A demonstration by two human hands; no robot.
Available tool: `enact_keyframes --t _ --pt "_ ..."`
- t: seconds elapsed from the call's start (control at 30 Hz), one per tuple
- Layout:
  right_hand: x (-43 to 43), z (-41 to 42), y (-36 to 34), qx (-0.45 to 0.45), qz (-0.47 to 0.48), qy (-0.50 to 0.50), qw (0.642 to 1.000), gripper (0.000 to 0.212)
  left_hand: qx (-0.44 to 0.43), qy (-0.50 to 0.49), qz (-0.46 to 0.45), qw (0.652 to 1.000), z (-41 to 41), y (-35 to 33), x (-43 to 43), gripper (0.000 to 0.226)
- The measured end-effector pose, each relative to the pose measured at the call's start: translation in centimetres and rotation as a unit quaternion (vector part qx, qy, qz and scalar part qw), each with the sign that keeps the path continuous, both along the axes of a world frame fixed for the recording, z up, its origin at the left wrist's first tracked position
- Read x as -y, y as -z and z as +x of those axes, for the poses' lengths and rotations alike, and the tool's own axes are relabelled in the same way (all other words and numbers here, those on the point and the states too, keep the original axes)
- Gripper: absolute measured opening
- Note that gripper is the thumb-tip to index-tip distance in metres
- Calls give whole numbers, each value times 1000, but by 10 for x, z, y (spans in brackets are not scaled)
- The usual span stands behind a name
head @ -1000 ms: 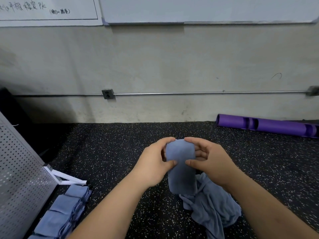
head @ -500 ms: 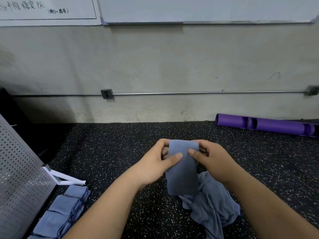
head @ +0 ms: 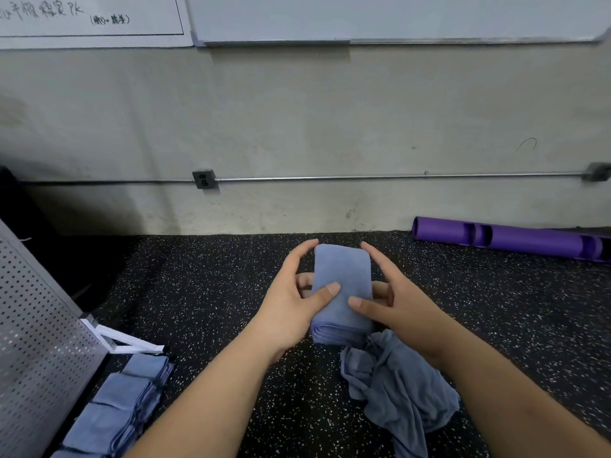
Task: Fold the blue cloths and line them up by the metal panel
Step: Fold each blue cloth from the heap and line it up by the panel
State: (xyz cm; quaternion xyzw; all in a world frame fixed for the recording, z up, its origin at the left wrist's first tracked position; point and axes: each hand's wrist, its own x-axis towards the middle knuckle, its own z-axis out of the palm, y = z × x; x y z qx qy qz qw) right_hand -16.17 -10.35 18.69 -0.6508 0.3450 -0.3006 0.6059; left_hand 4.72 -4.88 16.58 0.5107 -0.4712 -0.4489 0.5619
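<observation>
One folded blue cloth [head: 342,276] is held between two hands at the centre of the view, over the black speckled floor [head: 198,292]. It is folded into a narrow rectangle, and its layered edges face the person.

Left hand [head: 291,309]: the thumb presses on the top face of the folded blue cloth, the index finger lies straight along its left edge, and the remaining fingers [head: 302,280] support it from below. Right hand [head: 403,305]: the arrangement is mirrored, with the thumb on top, the index finger along the right edge and the remaining fingers underneath. Both hands grip the same cloth.

One crumpled heap of blue cloth [head: 400,385] lies on the floor just below and to the right of the held cloth. How many cloths it contains cannot be determined.

One perforated metal panel [head: 36,325] stands tilted at the left edge, with one white bracket [head: 125,342] at its foot. A row of folded cloths [head: 122,391] lies on the floor just beside the panel. Four are visible, and the nearest is cut by the lower frame edge.

One purple tube [head: 509,238] lies at the base of the wall on the right. The wall carries one outlet [head: 204,179], one horizontal conduit [head: 380,176] and two whiteboards [head: 396,14].
</observation>
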Motion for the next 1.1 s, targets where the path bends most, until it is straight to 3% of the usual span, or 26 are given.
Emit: enact_keyframes --t 0.3,0.57,0.67,0.9,1.1 --pt "3 7 9 13 -7 78 997 76 35 58 9 998 -2 6 -5 73" --pt "-14 40 23 -48 -54 -20 997 61 35 -42 12 998 25 24 -33 66" --pt "-24 62 29 -73 -48 -69 994 68 27 -73 36 996 44 33 -55 69" --pt "-67 129 65 -102 -23 -114 988 76 92 -67 109 988 103 58 -136 99" --pt "-117 195 95 -115 40 -161 979 51 93 -122 146 977 151 95 -210 96"
